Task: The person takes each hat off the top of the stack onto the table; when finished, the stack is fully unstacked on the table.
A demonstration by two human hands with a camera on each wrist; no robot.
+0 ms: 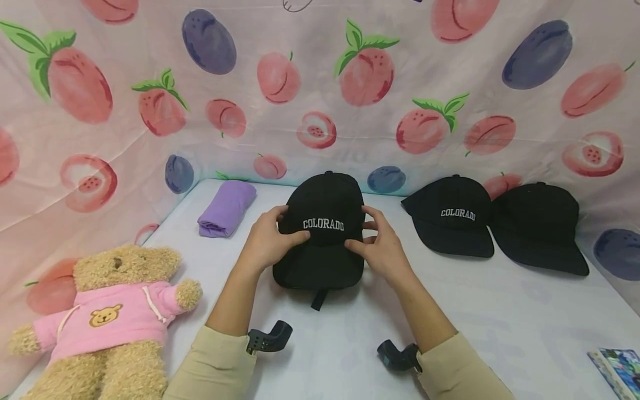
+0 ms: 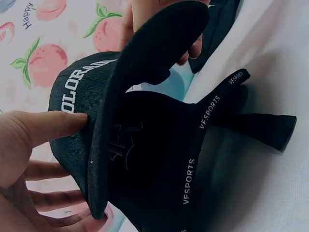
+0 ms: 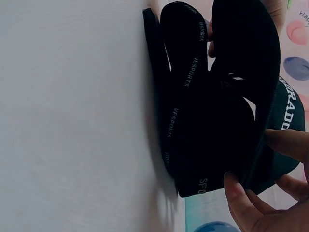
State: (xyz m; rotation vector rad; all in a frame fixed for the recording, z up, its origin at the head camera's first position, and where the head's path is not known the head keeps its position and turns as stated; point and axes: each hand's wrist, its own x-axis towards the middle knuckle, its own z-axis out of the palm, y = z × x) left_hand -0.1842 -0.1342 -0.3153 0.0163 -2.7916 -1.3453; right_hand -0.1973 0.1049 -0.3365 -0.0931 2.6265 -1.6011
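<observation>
A black cap with white COLORADO lettering stands between my two hands, brim toward me, near the middle of the table. My left hand grips its left side, thumb on the front by the lettering and fingers round the side. On the opposite side my right hand holds it the same way, thumb just above the brim. Both wrist views look under the brim into the cap, where a tape printed VESPORTS runs along the inner edge. A loose strap sticks out below the brim.
Two more black caps, a lettered one and one with no lettering in sight, lie side by side at the right. A folded purple cloth lies back left. A teddy bear in pink lies front left, a colourful booklet front right.
</observation>
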